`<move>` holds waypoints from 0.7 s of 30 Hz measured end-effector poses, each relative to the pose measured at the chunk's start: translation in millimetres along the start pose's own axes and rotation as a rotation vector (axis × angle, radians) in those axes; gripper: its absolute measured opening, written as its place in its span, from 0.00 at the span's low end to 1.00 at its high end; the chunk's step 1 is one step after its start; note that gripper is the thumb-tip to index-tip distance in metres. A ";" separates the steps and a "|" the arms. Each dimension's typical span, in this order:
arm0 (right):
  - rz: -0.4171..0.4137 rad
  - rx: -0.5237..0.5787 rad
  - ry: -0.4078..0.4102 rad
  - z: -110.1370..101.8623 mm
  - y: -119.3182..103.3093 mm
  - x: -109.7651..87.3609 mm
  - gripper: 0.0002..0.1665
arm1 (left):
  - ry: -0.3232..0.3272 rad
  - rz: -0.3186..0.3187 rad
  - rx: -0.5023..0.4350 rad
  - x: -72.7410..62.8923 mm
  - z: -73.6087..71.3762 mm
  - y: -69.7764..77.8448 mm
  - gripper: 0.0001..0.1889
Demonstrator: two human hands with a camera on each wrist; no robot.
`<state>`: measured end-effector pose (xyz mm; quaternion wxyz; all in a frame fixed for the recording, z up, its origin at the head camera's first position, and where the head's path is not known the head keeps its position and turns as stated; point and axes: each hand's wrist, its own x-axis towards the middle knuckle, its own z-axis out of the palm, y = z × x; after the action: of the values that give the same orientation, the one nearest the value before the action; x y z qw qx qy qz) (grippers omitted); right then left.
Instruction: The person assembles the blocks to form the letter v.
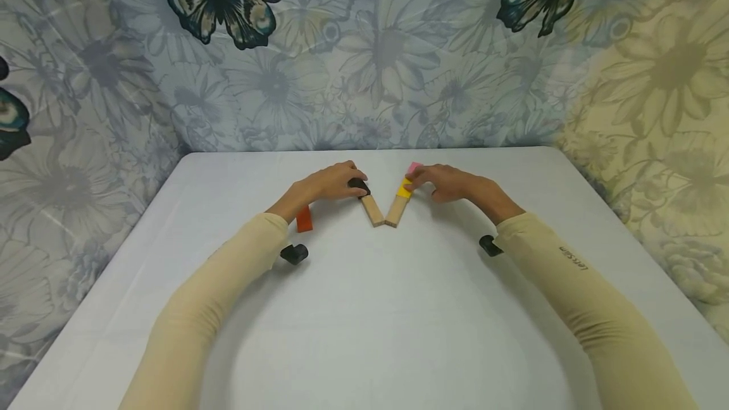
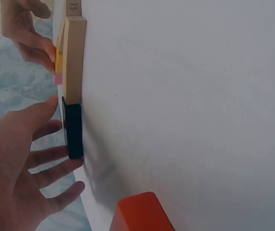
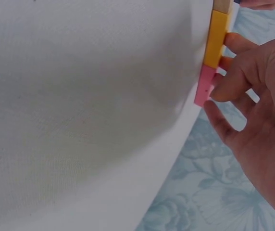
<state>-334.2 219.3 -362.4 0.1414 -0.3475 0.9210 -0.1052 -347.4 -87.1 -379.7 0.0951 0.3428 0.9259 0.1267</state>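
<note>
My left hand (image 1: pixel 336 181) is at the dark block (image 1: pixel 359 186), its fingertips around the block's outer edge and end. In the left wrist view the fingers are spread and loosely bent beside this dark block (image 2: pixel 73 130). My right hand (image 1: pixel 447 181) touches the other row, with fingertips along the edge of the yellow block (image 3: pixel 216 38) and the thumb by the pink block (image 3: pixel 205 85). Two plain wooden blocks, a left one (image 1: pixel 373 211) and a right one (image 1: pixel 397 211), meet at their near ends. The two rows form a V on the table.
An orange-red block (image 1: pixel 304 219) stands apart, beneath the left forearm. The white table (image 1: pixel 387 321) ends at a far edge in front of a patterned cloth (image 1: pixel 387 81). Dark wrist devices hang below both sleeves, the left (image 1: pixel 294 254) and the right (image 1: pixel 490 245).
</note>
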 end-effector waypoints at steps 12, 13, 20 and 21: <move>0.021 0.010 -0.009 2.7 1.9 1.6 0.44 | -0.055 0.003 0.018 -2.0 -2.1 8.9 0.31; 0.017 0.011 -0.010 2.6 2.0 2.1 0.44 | -0.054 0.003 0.016 -2.5 -2.1 8.5 0.31; 0.012 0.016 -0.010 2.2 2.0 1.5 0.44 | -0.032 0.036 0.008 -3.0 -0.2 5.8 0.31; 0.014 0.012 -0.008 1.7 2.0 1.3 0.44 | -0.028 0.039 0.007 -2.9 -0.6 5.9 0.31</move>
<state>-335.9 219.7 -364.8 0.1478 -0.3405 0.9222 -0.1084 -341.8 -84.7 -377.1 0.1045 0.3628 0.9181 0.1204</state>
